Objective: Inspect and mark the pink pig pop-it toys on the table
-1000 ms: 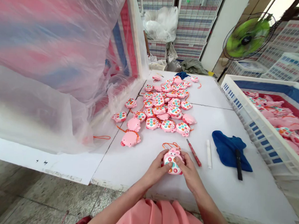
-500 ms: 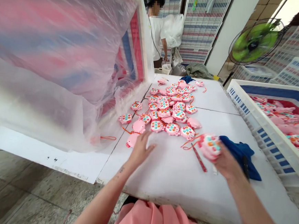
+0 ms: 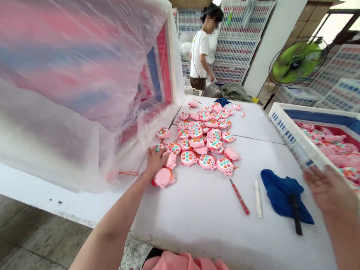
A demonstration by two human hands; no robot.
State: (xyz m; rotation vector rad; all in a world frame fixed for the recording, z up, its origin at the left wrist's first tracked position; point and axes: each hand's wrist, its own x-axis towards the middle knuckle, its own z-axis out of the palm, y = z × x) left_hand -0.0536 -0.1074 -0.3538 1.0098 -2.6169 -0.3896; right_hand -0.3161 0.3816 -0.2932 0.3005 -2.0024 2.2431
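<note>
From the head view, the left hand [image 3: 156, 160] rests with fingers curled onto a pink pig-shaped toy [image 3: 169, 161] at the edge of the toy heap [image 3: 201, 141] on the white table [image 3: 197, 236], grip unclear. The right hand [image 3: 328, 190], fingers spread open and holding nothing, hovers beside the white plastic crate [image 3: 309, 155].

1. Two bare hands [image 3: 328, 190].
2. Over twenty pink plastic pig-shaped toys [image 3: 207, 162], around the left hand.
3. One blue cloth [image 3: 277, 192], near the right hand.
4. One black strip [image 3: 296, 215], on that cloth.
5. One slim red stick [image 3: 239, 196], between the hands.
6. One slim white stick [image 3: 258, 198], between the hands.
</note>
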